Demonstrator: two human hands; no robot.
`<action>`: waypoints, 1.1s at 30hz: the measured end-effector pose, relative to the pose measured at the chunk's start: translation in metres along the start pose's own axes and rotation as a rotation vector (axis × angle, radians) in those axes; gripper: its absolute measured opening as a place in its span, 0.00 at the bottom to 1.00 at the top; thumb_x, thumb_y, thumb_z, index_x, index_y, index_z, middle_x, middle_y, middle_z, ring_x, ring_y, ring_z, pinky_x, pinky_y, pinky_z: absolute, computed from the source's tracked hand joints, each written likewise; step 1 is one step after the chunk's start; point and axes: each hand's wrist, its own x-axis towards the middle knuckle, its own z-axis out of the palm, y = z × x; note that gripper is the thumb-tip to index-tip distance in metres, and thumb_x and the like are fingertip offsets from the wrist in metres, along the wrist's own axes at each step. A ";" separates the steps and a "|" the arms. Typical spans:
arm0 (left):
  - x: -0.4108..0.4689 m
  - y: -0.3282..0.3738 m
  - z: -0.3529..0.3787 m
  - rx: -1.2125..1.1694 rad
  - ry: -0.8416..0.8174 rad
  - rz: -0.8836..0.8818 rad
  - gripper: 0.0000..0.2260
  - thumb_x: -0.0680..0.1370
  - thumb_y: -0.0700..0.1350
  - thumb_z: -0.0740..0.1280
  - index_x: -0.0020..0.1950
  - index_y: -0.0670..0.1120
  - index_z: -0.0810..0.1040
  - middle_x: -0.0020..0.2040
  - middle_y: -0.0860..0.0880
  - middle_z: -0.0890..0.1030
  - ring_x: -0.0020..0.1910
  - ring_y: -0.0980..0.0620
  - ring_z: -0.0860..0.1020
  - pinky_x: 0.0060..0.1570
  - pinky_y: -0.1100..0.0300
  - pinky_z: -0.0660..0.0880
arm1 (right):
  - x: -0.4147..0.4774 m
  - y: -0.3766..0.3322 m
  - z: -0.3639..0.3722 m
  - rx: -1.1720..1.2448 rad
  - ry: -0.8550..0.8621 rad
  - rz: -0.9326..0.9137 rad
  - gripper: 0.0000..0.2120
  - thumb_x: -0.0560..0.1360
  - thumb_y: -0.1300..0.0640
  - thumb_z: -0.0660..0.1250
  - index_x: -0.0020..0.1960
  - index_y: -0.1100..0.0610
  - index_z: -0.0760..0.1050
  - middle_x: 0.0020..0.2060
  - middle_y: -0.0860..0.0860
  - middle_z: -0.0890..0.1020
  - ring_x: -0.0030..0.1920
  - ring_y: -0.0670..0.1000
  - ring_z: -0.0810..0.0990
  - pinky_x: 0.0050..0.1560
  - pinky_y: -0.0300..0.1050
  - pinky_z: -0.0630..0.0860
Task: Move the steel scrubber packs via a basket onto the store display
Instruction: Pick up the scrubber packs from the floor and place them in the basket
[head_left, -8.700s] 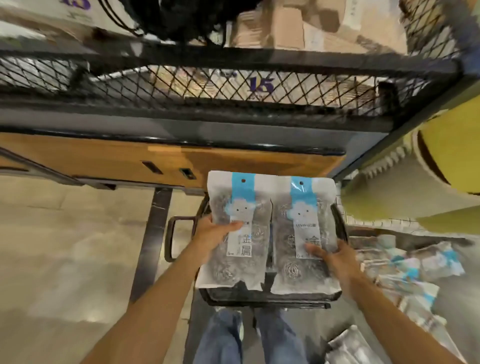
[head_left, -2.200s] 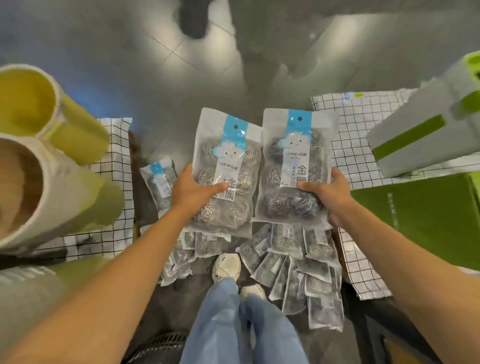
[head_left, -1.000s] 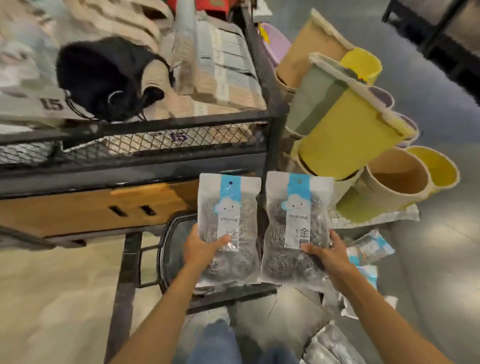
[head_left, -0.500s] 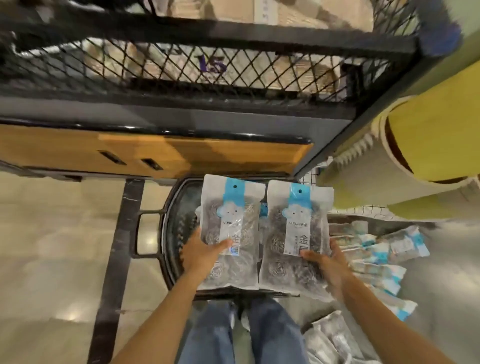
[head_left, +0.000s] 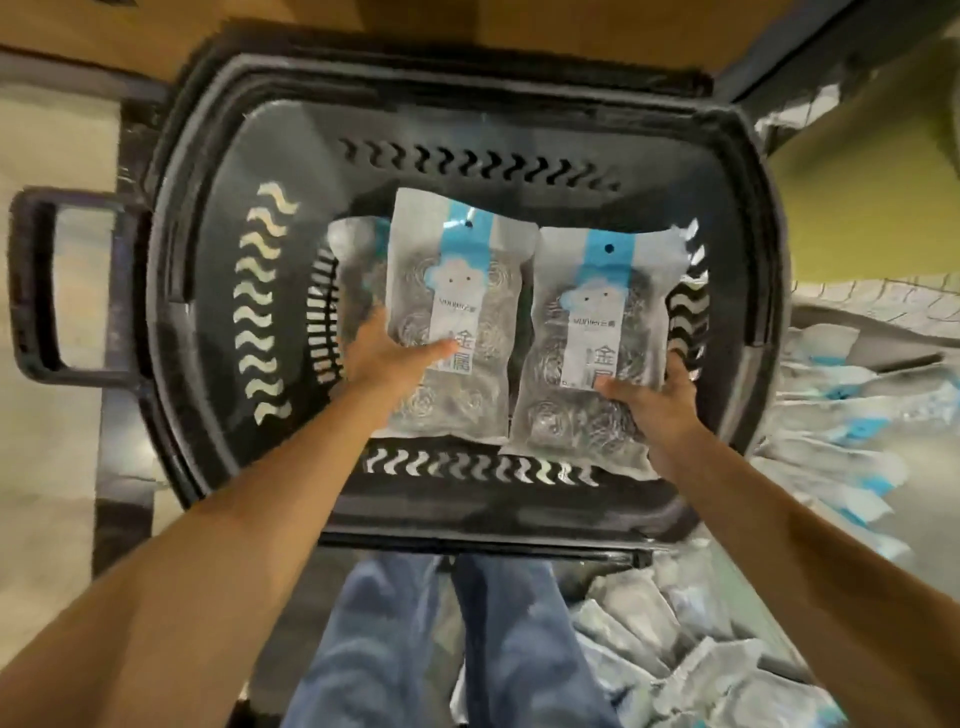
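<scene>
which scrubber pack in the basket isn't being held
The scrubber pack peeking out behind the left pack, which the left hand grips. The right hand grips the right pack; no hand holds the hidden one.

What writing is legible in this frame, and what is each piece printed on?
"金属": large characters on the label of the left pack.
"金": label of the right pack; the character below it is partly covered by the right hand.
Small brand line on both labels: too blurred to read.
Print on the packs on the floor: too blurred to read.
No text shows on the basket.
</scene>
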 end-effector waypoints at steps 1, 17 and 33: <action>0.007 -0.006 0.009 -0.001 -0.011 -0.009 0.39 0.61 0.56 0.79 0.68 0.47 0.70 0.64 0.46 0.76 0.63 0.45 0.74 0.61 0.51 0.73 | 0.008 0.006 0.001 -0.021 -0.001 -0.006 0.35 0.70 0.71 0.70 0.72 0.60 0.61 0.40 0.43 0.70 0.49 0.49 0.74 0.52 0.43 0.71; 0.041 -0.035 0.080 0.512 0.209 0.299 0.44 0.70 0.65 0.68 0.75 0.41 0.55 0.71 0.40 0.66 0.70 0.41 0.63 0.67 0.44 0.64 | 0.065 0.054 0.042 -0.765 0.385 -0.512 0.39 0.69 0.59 0.73 0.74 0.56 0.56 0.70 0.58 0.64 0.71 0.58 0.63 0.70 0.52 0.61; 0.088 -0.066 0.099 0.981 -0.013 0.875 0.48 0.66 0.75 0.57 0.76 0.56 0.36 0.78 0.48 0.37 0.75 0.43 0.35 0.72 0.42 0.34 | 0.159 0.107 0.066 -1.303 0.150 -0.759 0.48 0.70 0.25 0.41 0.78 0.57 0.45 0.76 0.62 0.47 0.76 0.65 0.45 0.74 0.58 0.41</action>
